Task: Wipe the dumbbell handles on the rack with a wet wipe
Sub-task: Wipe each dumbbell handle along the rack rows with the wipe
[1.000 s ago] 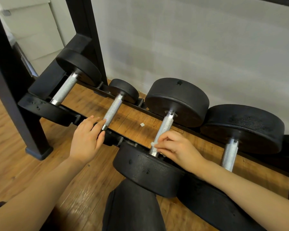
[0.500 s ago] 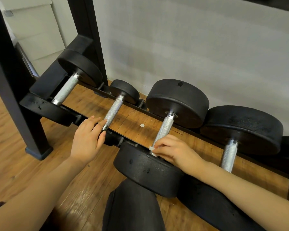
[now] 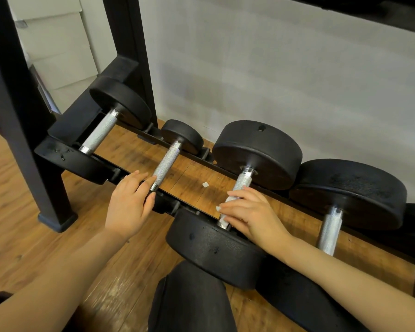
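Fingers of the right hand (image 3: 252,216) curl over the white wet wipe (image 3: 228,207) and press it around the silver knurled handle of the third dumbbell (image 3: 243,180), near its lower end by the front black round weight (image 3: 213,250). Compared with half a second ago, this hand has slid a little up the handle, away from the front weight, so I judge the wiping stroke is going along the bar and this handle is not finished yet. The left hand (image 3: 130,202) has not moved; it rests with relaxed, nearly straight fingers on the black metal front rail of the rack (image 3: 106,168), touching the end of the thinner silver handle of the second dumbbell (image 3: 165,164). Further out, the first handle (image 3: 98,133) at the left and the fourth handle (image 3: 328,228) at the right lie free on the rack, above the brown wooden floor (image 3: 15,224).
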Tool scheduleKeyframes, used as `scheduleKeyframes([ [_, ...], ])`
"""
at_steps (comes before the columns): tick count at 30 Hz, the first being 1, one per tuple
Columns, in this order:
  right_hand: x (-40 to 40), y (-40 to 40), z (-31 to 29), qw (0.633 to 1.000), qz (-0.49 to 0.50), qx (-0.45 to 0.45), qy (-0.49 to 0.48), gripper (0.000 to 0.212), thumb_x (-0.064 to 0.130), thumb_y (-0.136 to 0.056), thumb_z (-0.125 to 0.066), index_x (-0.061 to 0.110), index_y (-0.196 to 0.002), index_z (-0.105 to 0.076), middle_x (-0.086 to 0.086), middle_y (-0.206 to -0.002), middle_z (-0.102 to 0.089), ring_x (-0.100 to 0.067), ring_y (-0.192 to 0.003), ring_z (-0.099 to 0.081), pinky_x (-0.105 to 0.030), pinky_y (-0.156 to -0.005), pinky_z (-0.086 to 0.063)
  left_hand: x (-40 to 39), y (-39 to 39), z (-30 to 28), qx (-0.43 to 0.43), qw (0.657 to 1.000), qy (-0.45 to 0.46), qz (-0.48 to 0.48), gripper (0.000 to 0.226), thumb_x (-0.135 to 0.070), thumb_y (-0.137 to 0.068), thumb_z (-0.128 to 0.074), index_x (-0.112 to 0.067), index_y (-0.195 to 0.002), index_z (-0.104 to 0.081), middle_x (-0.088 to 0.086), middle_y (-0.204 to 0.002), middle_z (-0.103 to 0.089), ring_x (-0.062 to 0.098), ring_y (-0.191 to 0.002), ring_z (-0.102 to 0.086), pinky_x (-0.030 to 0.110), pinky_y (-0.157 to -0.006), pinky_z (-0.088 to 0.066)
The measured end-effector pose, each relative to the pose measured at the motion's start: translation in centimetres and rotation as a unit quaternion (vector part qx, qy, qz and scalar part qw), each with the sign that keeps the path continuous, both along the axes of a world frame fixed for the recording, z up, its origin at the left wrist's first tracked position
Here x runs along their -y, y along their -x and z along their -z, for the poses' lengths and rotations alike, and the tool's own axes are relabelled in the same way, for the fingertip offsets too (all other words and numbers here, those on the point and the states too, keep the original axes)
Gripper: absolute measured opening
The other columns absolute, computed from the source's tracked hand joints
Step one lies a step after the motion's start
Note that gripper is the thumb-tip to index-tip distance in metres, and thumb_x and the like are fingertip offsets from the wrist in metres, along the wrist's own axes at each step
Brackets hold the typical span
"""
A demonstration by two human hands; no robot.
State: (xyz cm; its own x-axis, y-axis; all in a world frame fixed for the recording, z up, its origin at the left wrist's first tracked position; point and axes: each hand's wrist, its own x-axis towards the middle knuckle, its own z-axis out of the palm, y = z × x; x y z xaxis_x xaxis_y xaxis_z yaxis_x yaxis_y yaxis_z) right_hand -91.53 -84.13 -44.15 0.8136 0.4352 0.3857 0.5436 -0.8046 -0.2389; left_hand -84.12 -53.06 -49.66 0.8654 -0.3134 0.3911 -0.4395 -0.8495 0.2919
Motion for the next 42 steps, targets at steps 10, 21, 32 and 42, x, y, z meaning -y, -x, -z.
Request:
scheduleKeyframes([
  [10, -0.4, -0.4, -0.4, 0.998, -0.022, -0.023, 0.052, 0.028, 0.040, -0.092, -0.051, 0.026, -0.102, -0.074, 0.013, -0.102, -0.071, -0.010, -0.122, -0.052, -0.038, -0.115, -0.026, 0.1, 0.1, -0.3, -0.004, 1.000, 0.004, -0.001, 0.050, -0.033, -0.098, -0.037, -0.004, -0.129, -0.062, 0.015, -0.125, -0.062, 0.035, -0.127, -0.050, 0.050, -0.106, -0.040],
  [21, -0.5, -0.6, -0.1, 0.998, -0.003, 0.049, 0.032, 0.021, 0.032, -0.089, -0.058, 0.025, -0.097, -0.076, 0.011, -0.103, -0.072, -0.014, -0.121, -0.050, -0.039, -0.115, -0.022, 0.1, 0.2, -0.4, -0.016, 1.000, 0.000, -0.008, 0.051, -0.034, -0.098, -0.035, -0.005, -0.130, -0.061, 0.014, -0.127, -0.061, 0.035, -0.128, -0.049, 0.051, -0.106, -0.040],
  [32, 0.6, -1.5, -0.4, 0.998, -0.018, 0.043, 0.039, 0.022, 0.030, -0.090, -0.059, 0.024, -0.104, -0.075, 0.012, -0.109, -0.069, -0.014, -0.122, -0.047, -0.037, -0.117, -0.020, 0.2, 0.2, -0.3, 0.000, 1.000, 0.008, -0.005, 0.048, -0.032, -0.098, -0.037, -0.003, -0.127, -0.063, 0.015, -0.126, -0.061, 0.035, -0.125, -0.051, 0.051, -0.104, -0.041],
  [42, 1.4, -1.0, -0.2, 0.997, -0.011, 0.038, 0.062, 0.027, 0.026, -0.091, -0.061, 0.022, -0.116, -0.071, 0.003, -0.115, -0.067, -0.018, -0.117, -0.053, -0.043, -0.108, -0.038, 0.0, 0.0, -0.1, 0.002, 1.000, 0.002, -0.002, 0.048, -0.032, -0.099, -0.037, -0.003, -0.128, -0.062, 0.016, -0.126, -0.060, 0.036, -0.125, -0.051, 0.051, -0.104, -0.042],
])
